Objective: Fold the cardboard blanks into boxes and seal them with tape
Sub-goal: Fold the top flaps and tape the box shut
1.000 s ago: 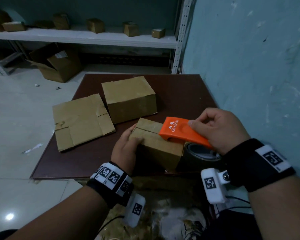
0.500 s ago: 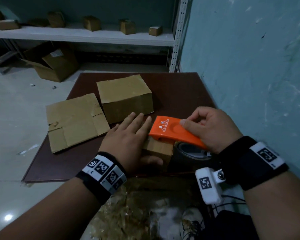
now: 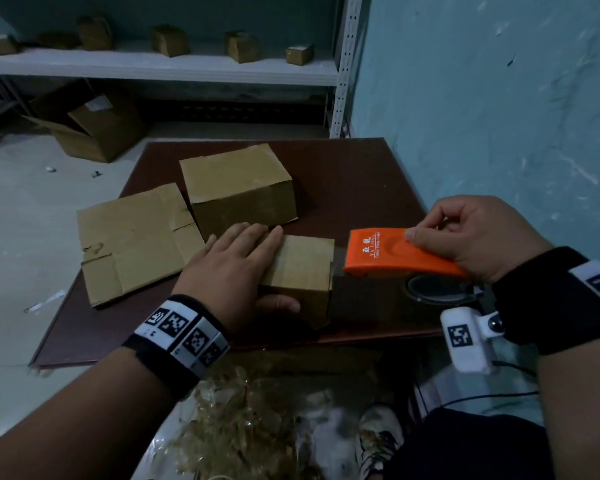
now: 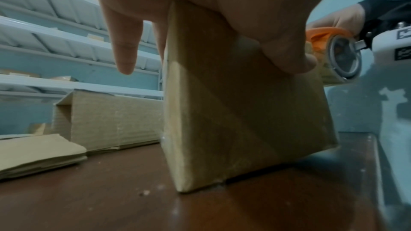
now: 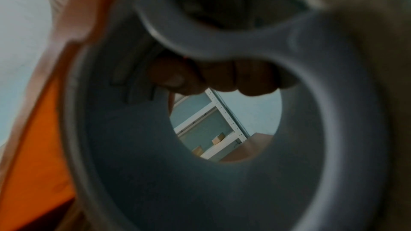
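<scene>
**Tape stretched off the small box's right end**

The small box [image 3: 300, 271] sits at the near edge of the tabletop [image 3: 357, 174], its long axis running left to right across the person's front. The left hand [image 3: 236, 271] lies flat on the box's left half, fingers straight and pointing away, thumb [image 3: 279, 302] pressed against the near side wall; the left wrist view shows that thumb bearing on the cardboard.

Just off the box's right end, the right hand [image 3: 478, 237] has its grip curled round the orange tape dispenser [image 3: 399, 254], the forefinger laid along the top and the other fingers hooked through the roll's core, as the right wrist view shows. The dispenser points leftward, nose toward the box and in line with its long axis. A dark strip of tape [image 3: 338, 268] appears to bridge the small gap from the nose to the box's right face.

So the box lies to the left of the dispenser, and the right hand is the nearer one to the taped end. I judge the next move to be a cut or a wrap-down there.

Behind stand a larger closed box [image 3: 239, 188] and a flat blank [image 3: 136, 240].
</scene>
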Demonstrator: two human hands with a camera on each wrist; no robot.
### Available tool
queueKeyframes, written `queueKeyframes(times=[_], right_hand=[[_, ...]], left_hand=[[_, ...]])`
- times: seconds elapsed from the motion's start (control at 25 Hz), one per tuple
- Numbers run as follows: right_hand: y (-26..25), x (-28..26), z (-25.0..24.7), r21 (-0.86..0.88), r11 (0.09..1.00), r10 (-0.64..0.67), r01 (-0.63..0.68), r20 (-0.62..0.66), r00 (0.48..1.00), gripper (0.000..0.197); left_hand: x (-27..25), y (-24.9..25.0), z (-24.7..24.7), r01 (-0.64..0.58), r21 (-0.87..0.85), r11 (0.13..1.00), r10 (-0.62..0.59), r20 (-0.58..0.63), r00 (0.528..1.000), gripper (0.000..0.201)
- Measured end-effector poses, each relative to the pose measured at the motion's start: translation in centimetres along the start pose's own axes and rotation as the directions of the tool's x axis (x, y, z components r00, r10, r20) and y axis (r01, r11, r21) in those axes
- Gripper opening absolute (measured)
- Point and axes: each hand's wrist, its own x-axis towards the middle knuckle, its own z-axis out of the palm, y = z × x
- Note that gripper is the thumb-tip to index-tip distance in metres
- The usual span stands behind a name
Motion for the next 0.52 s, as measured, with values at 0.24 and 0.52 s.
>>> queueKeyframes(times=[0.24,0.52], right_hand=[[-0.7,0.0,-0.7,-0.281,0.959,0.039,-0.022,0.054,0.998,0.03],[-7.5,2.5,2.1,-0.748,0.66,0.166,0.076,0.243,0.956,0.024]], left_hand=[[0.1,0.4,0.2,-0.026,0.006,1.0,0.026,-0.014,1.0,0.118],[-0.1,0.6,0.7,0.01,0.011,1.0,-0.009,-0.039,0.999,0.119]])
